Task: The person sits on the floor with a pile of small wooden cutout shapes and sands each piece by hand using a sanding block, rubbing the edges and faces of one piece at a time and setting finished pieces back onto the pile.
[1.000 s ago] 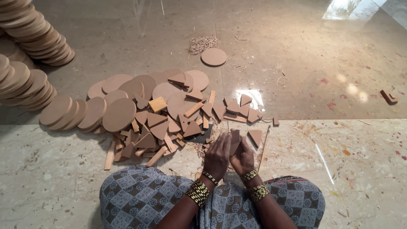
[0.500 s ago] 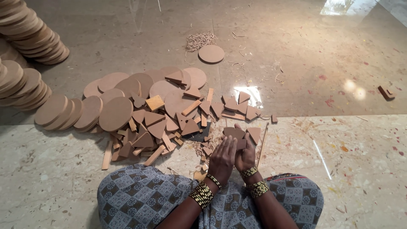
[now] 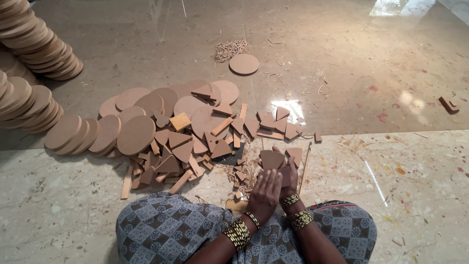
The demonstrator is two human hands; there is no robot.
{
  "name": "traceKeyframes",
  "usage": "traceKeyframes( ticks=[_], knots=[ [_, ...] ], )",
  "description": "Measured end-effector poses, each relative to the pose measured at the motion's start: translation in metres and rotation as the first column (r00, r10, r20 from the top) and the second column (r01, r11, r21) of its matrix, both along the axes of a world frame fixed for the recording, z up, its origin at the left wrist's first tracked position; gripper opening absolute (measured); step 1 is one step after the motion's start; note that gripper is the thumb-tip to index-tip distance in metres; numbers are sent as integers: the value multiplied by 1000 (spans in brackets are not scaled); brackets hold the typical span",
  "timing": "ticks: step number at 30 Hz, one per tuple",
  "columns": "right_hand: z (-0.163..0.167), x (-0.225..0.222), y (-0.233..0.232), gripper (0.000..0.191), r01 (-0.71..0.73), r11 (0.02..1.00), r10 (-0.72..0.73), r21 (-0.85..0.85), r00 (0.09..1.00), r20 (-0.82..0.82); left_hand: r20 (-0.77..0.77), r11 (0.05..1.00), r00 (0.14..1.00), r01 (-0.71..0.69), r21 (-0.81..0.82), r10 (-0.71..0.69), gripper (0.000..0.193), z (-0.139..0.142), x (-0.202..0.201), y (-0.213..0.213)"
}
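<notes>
A polished stone floor (image 3: 342, 73) fills the view, brownish farther off and pale marble nearer the person. At the far left stand tall leaning stacks of brown board discs (image 3: 41, 46), and from them a fan of overlapping discs (image 3: 134, 132) spreads toward the middle. Beside that lies a heap of cut offcuts (image 3: 195, 146), triangles, strips and one small pale square block (image 3: 180, 121), thinning into shavings near the hands. A single disc (image 3: 244, 64) lies apart farther out, just beside a small clump of curled shavings (image 3: 230, 49), and a small brown block (image 3: 448, 104) sits well away at the right. The person's patterned grey-blue garment (image 3: 166, 230) covers the knees at the bottom edge. The left hand (image 3: 265, 190), with beaded bangles at the wrist, is held flat with fingers together against a small brown board piece (image 3: 271, 159), which rises above the fingertips just in front of the knees. The right hand (image 3: 290, 178) is pressed close beside it, fingers curled around the same piece's far side.
</notes>
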State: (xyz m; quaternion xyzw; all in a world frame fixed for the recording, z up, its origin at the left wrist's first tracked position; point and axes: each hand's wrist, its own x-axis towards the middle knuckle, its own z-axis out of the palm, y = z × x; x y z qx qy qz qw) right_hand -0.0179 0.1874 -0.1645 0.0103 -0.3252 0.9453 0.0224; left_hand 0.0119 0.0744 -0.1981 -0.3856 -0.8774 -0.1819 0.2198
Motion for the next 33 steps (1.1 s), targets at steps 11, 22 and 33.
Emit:
traceKeyframes(
  ticks=[11, 22, 33],
  knots=[
    [9, 1, -7, 79, 80, 996, -76, -46, 993, 86, -5, 996, 997, -79, -48, 79, 55, 16, -25, 5],
    [4, 3, -1, 87, 28, 1000, -28, 2, 999, 33, 76, 998, 997, -12, 55, 7, 56, -1, -7, 1],
    [8, 1, -6, 84, 126, 991, -130, 41, 985, 114, 101, 978, 994, -70, 197, 51, 51, 10, -27, -1]
  ],
)
